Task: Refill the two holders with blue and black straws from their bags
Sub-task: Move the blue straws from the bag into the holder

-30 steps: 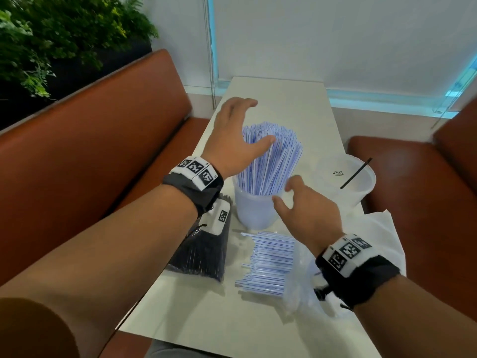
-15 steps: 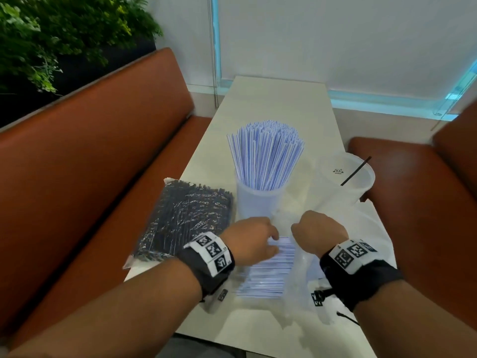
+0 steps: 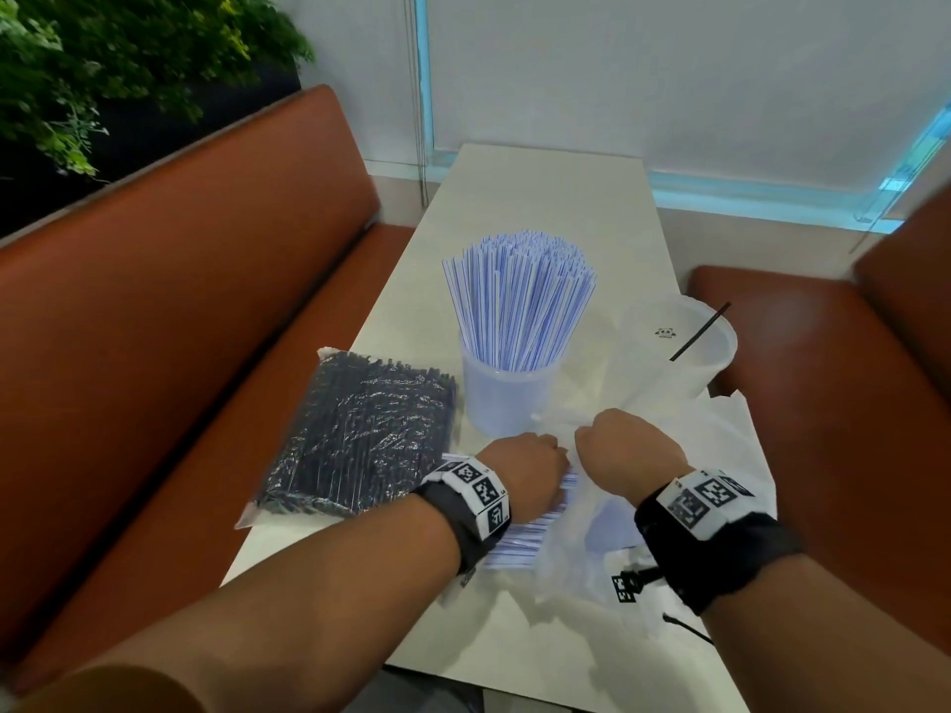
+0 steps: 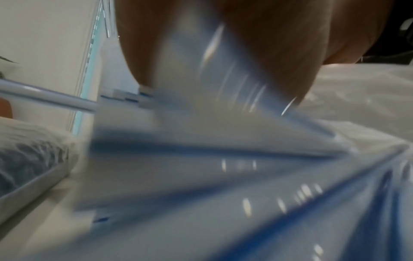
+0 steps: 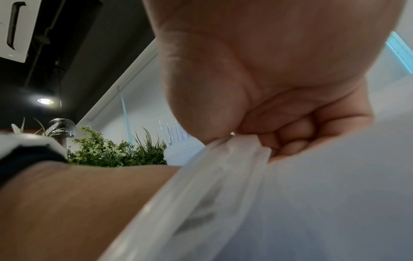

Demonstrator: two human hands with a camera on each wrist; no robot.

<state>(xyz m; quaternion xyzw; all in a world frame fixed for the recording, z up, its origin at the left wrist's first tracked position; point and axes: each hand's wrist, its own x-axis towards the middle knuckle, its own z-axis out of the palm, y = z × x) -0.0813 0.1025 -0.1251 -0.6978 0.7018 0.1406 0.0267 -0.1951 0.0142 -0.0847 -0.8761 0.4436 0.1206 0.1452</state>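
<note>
Your left hand (image 3: 525, 470) grasps loose blue-striped straws (image 3: 520, 537) at the bench's (image 3: 540, 187) near edge; your right hand (image 3: 625, 450) pinches their clear bag (image 3: 581, 553). The far bench is open.

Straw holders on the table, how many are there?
2: one holder full of blue straws mid-table; a second holder to its right with one black straw.

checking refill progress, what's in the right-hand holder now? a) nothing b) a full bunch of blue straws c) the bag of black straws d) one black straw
d: the right holder has only a single black straw leaning in it, while the blue straws fill the other holder.
</note>
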